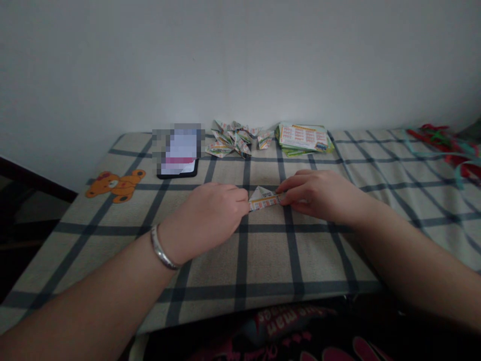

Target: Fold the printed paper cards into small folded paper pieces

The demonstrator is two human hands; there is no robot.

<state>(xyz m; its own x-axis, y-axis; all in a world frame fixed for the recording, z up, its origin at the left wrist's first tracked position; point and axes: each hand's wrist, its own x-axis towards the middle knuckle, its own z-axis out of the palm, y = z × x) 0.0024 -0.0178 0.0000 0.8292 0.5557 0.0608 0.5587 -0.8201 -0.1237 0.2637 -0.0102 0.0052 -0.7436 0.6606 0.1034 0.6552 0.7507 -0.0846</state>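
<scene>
A small folded piece of printed paper [264,198] lies on the checked cloth [263,260] between my hands. My left hand [208,218], with a silver bangle on its wrist, has its fingers curled and pinches the paper's left end. My right hand [319,194] presses and pinches the right end with its fingertips. The paper shows a white triangular flap above an orange and yellow printed strip.
At the back lie a pile of several folded paper pieces [233,139], a stack of flat printed sheets [303,138] and a phone [179,153]. A bear print [114,184] marks the cloth's left side. Red and green ribbons [447,143] lie far right. A white wall stands behind.
</scene>
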